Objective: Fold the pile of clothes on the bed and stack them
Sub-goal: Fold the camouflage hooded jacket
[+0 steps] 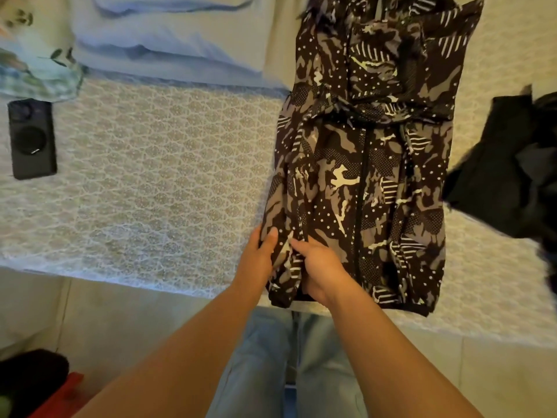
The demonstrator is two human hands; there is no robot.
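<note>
A black, grey and white camouflage zip jacket (370, 152) lies lengthwise on the bed (150, 176), hem towards me and hood at the far end, with its sleeves folded in across the body. My left hand (259, 254) pinches the jacket's lower left edge, thumb on top of the fabric. Just beside it, my right hand (316, 267) grips a fold of the same lower left part. A heap of dark clothes (512, 164) lies at the right edge of the bed.
A black phone (31, 138) lies on the bed at far left. Near it sit a floral cloth (36, 64) and a light blue pillow (168, 34). The bed's front edge runs just before my legs. A red and black object (39, 384) sits on the floor at lower left.
</note>
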